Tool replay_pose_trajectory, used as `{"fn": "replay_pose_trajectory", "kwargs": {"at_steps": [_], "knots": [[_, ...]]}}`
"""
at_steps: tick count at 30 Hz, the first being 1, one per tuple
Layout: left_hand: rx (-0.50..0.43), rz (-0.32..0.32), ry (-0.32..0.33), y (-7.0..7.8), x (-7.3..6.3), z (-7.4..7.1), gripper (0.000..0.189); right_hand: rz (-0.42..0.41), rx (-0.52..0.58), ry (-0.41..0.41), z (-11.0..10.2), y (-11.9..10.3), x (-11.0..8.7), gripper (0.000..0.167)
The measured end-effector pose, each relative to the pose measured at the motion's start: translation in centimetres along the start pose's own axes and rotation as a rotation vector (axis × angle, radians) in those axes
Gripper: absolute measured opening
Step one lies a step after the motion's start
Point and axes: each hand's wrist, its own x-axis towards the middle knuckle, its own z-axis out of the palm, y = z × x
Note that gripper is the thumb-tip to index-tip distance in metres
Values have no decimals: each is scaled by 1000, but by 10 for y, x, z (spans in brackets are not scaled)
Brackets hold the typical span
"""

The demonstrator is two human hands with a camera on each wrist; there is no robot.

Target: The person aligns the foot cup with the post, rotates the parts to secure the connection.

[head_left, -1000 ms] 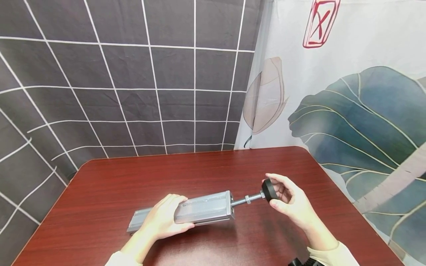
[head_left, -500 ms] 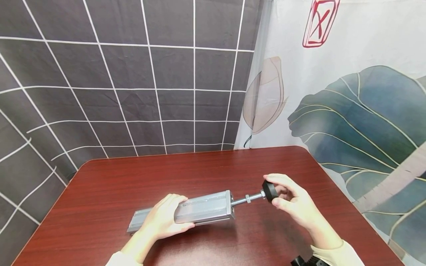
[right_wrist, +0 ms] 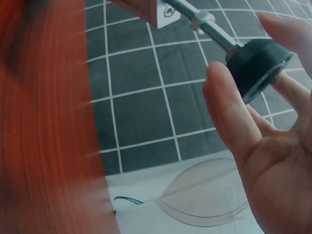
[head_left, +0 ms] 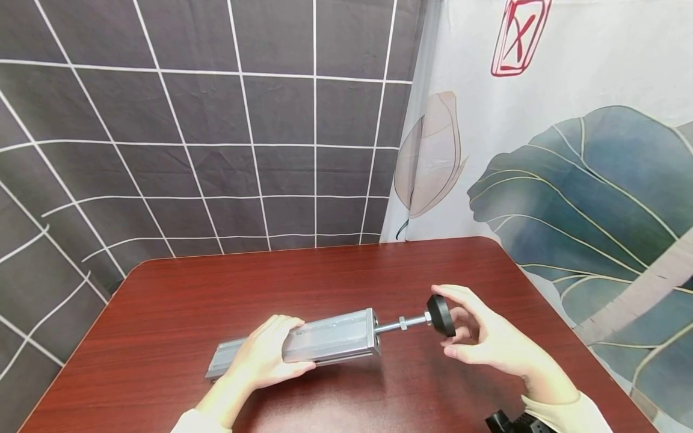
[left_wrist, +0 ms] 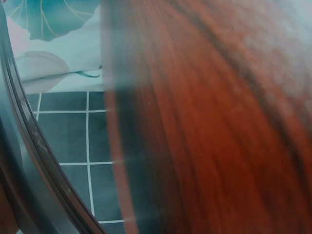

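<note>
My left hand point(head_left: 267, 355) grips a grey metal extrusion point(head_left: 335, 337) from above, thumb along its near side. The extrusion lies slanted over the table; its edge point(left_wrist: 24, 141) also runs down the left of the left wrist view. From its right end sticks a levelling foot's threaded stem point(head_left: 390, 328), with a hex nut point(head_left: 403, 323) midway and a black round pad point(head_left: 441, 314) at the tip. Around that pad my right hand point(head_left: 482, 337) holds its fingers loosely spread. In the right wrist view the thumb point(right_wrist: 226, 90) overlaps the pad's edge, while another fingertip stands apart from it.
The red-brown table point(head_left: 319, 276) has its far edge against a dark gridded curtain point(head_left: 281, 168). A white curtain point(head_left: 487, 36) with leaf prints hangs to the right. A black device point(head_left: 517, 423) sits at the right wrist.
My right hand has shifted slightly right and its thumb has moved lower, away from the pad. The pad has changed its tilt slightly. My left hand and the extrusion stay put.
</note>
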Motion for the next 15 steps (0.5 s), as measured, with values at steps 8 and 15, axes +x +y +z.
{"fn": "replay_pose_trajectory", "kwargs": {"at_steps": [8, 15], "knots": [[0, -27, -20, -2, -1, 1, 64, 13, 80, -7, -4, -2, -2, 73], [-3, 12, -4, 1, 0, 0, 62, 11, 39, 75, -4, -1, -1, 71]]}}
